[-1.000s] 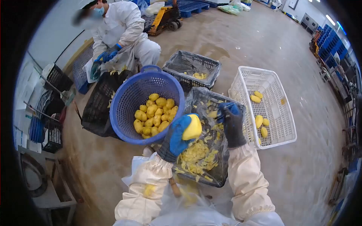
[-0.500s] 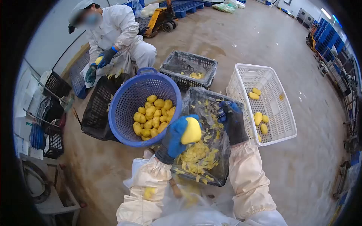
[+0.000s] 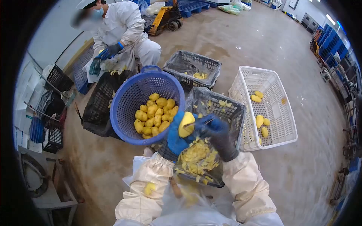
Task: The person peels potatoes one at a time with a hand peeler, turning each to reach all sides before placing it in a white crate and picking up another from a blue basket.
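My left hand (image 3: 175, 138), in a blue glove, grips a pale yellow potato (image 3: 186, 124) with a largely peeled surface. My right hand (image 3: 218, 132), also gloved and smeared by motion, is closed around a small peeler (image 3: 197, 124) whose thin end meets the potato's right side; most of the tool is hidden. Both hands are above a black crate (image 3: 240, 113) lined with clear plastic. Yellow peelings (image 3: 198, 156) are heaped inside it. Just left, a blue perforated basket (image 3: 117, 101) holds several unpeeled-looking potatoes (image 3: 152, 115).
A white crate (image 3: 288, 120) on the right contains several peeled potatoes (image 3: 260, 120). Behind is another lined black crate (image 3: 177, 77) with some peelings. At the upper left a co-worker (image 3: 124, 30) sits handling a potato. A yellow pallet jack (image 3: 163, 22) stands farther back.
My right hand has moved left from the crate's right side to the potato, bringing the peeler against it. My left hand has dropped slightly and shifted left, still holding the potato.
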### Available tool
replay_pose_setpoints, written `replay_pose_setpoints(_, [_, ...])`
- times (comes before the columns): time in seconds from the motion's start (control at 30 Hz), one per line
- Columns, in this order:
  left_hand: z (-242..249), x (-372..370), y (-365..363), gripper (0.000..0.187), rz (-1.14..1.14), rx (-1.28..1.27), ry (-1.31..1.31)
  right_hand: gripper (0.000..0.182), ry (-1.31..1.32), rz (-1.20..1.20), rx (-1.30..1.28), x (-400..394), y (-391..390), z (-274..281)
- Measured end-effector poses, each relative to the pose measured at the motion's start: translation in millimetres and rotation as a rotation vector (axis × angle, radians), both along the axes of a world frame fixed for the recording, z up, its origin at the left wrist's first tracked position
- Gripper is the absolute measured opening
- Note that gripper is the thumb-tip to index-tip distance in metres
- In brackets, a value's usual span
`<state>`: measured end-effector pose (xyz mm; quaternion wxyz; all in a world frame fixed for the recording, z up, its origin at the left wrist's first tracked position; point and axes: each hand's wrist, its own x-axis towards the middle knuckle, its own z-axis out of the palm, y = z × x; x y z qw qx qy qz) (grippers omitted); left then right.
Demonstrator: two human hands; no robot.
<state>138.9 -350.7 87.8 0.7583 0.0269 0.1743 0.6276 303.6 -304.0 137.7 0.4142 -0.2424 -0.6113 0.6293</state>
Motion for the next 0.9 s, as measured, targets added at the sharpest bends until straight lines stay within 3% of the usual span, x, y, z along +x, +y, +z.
replay_pose_setpoints(0.03, [0.8,-1.2,-2.1,0.052,-0.001,-0.003,0.002,0.013,-0.254,-0.019,0.098,-0.3,4.1,-8.6])
replay_pose_setpoints(0.07, [3.2,-2.4,-6.4,0.053,-0.06,0.085,0.095,0.013,-0.251,-0.023,0.091,2.9,13.8,-8.0])
replay_pose_setpoints(0.13, [7.7,1.3,-10.5,0.054,-0.118,0.176,0.179,0.012,-0.037,-0.334,-0.219,18.1,41.5,0.2])
replay_pose_setpoints(0.17, [11.6,2.2,-9.0,0.054,-0.077,0.164,0.245,0.014,0.192,-0.236,-0.356,24.8,43.5,4.1])
replay_pose_setpoints(0.2, [16.9,2.9,-6.1,0.054,-0.039,0.156,0.312,0.014,0.199,-0.243,-0.35,21.0,37.4,3.2])
replay_pose_setpoints(0.27, [35.2,8.5,-8.2,0.057,-0.024,0.088,0.405,0.018,-0.001,0.002,-0.156,8.2,16.3,3.4])
replay_pose_setpoints(0.33, [44.4,13.1,-12.9,0.062,-0.037,0.215,0.624,0.018,-0.052,0.07,-0.286,20.7,27.5,3.3])
replay_pose_setpoints(0.4, [43.4,13.2,-18.0,0.068,-0.036,0.258,0.658,0.018,0.052,-0.281,-0.373,36.3,55.9,-14.0])
replay_pose_setpoints(0.47, [46.9,15.5,-15.3,0.07,-0.014,0.275,0.688,0.021,0.123,-0.255,-0.267,25.3,34.4,12.4])
replay_pose_setpoints(0.53, [45.8,15.7,-16.5,0.07,-0.026,0.328,0.726,0.021,-0.035,0.061,-0.327,21.7,18.4,20.0])
replay_pose_setpoints(0.57, [44.5,14.6,-17.8,0.069,-0.047,0.375,0.767,0.02,-0.114,-0.179,0.028,25.6,32.6,-3.0])
replay_pose_setpoints(0.6, [38.6,12.0,-15.7,0.069,-0.057,0.372,0.769,0.02,-0.11,-0.186,0.021,44.5,45.1,-21.0])
replay_pose_setpoints(0.67, [30.2,7.0,-5.9,0.067,-0.312,0.472,0.042,0.021,0.121,-0.33,-0.413,59.5,59.3,-10.3])
replay_pose_setpoints(0.7, [30.2,14.0,-8.6,0.067,-0.236,0.267,-0.179,0.02,0.26,-0.295,-0.461,62.2,56.7,-1.8])
replay_pose_setpoints(0.83, [14.2,26.6,3.0,0.058,-0.122,0.014,-0.237,0.025,0.164,-0.277,-0.332,68.5,40.1,8.8])
replay_pose_setpoints(0.9, [-2.0,32.6,6.1,0.056,-0.152,0.006,-0.255,0.032,0.313,-0.261,-0.259,84.6,47.3,0.7])
